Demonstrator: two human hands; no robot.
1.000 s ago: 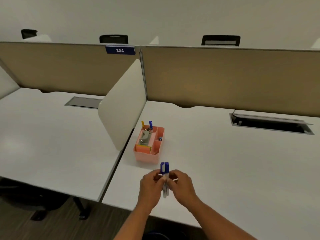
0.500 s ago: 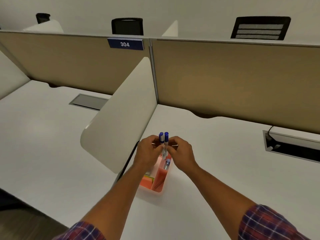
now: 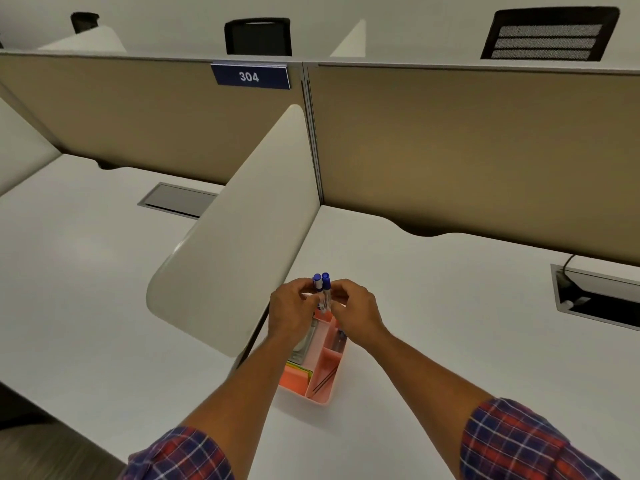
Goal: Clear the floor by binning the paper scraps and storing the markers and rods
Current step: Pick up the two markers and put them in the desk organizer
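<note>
Both hands, left (image 3: 294, 308) and right (image 3: 356, 311), pinch two light, slick blue-capped white markers (image 3: 322, 292) mid-barrel, upright over the pink plastic organiser (image 3: 320, 389).

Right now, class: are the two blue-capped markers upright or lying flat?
Upright. The markers stand caps-up, pinched between left hand and right hand above the pink organizer.

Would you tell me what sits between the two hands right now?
Head view: two blue-capped markers, upright, pinched between left hand and right hand.
</note>
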